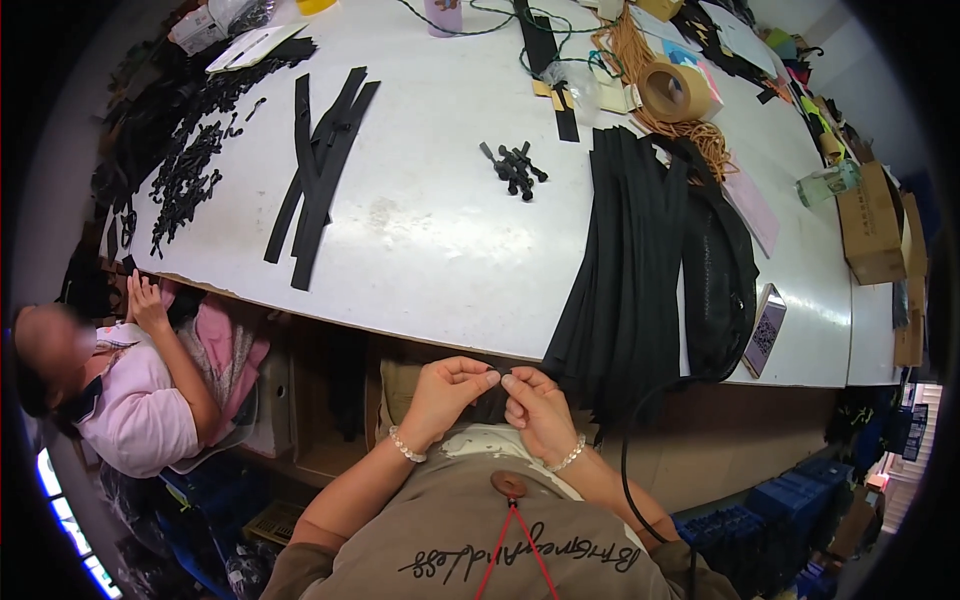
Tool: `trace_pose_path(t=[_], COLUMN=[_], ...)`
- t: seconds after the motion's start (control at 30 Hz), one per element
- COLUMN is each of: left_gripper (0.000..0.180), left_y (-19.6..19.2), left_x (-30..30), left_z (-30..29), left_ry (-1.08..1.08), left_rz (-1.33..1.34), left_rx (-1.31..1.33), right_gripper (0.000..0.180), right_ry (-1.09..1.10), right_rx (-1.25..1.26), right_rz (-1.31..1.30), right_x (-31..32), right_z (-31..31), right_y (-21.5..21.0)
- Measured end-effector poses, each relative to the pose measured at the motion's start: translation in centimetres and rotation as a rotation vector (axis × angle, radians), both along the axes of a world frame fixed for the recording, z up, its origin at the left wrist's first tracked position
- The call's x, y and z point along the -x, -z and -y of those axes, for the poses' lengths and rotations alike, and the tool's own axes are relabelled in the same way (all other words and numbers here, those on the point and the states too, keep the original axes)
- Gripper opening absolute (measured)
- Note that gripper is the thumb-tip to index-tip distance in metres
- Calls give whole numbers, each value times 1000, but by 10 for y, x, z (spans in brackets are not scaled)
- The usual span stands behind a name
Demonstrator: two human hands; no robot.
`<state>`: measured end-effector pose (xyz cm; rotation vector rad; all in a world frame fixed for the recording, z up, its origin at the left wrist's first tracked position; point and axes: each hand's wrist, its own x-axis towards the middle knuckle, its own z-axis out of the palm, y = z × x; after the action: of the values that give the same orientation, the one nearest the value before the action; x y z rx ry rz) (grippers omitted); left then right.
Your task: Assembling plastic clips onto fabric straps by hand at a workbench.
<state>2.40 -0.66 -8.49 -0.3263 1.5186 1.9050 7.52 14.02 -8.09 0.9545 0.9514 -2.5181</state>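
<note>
My left hand [448,398] and my right hand [538,408] meet just off the table's near edge. Thumb and fingers of both are pinched together, nearly tip to tip. A bit of something small and dark shows between them; its kind is too small to tell. Right of my hands, a thick bundle of long black strips [625,260], like zipper tape, hangs over the edge. A small cluster of black zipper pulls [515,172] lies farther up the table. Several loose black strips [335,165] cross each other on the left.
Heaps of small black pieces [185,180] cover the white table's [430,250] left end, where a co-worker [140,390] sits. To the right lie a black bag [718,270], a phone [765,330], a tape roll [672,92] and cardboard boxes [872,225]. A black cable [626,440] runs beside my right arm.
</note>
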Motion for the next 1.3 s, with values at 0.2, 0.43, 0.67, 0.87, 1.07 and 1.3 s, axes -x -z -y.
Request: trace_pose_path(t=[0.2, 0.43, 0.67, 0.87, 1.07, 1.3], left_gripper=[11, 10, 9, 13, 11, 7], left_y=[4, 7, 9, 10, 13, -7], left_x=[6, 6, -3, -10, -8, -14], left_z=[-8, -8, -20, -23, -18, -5], left_ry=[-40, -53, -182, -252, -208, -88], left_rz=[103, 114, 92, 113, 121, -154], left_rx=[-3, 21, -41, -101, -142, -124], right_gripper=[10, 17, 29, 9, 8, 5], right_ry=[45, 112, 171, 198, 178, 110], right_rx=[78, 83, 28, 93, 139, 35], right_rz=[58, 83, 131, 119, 134, -148], right_x=[5, 9, 13, 11, 11, -6], right_z=[-1, 1, 6, 9, 4, 1], right_y=[5, 4, 2, 3, 6, -3])
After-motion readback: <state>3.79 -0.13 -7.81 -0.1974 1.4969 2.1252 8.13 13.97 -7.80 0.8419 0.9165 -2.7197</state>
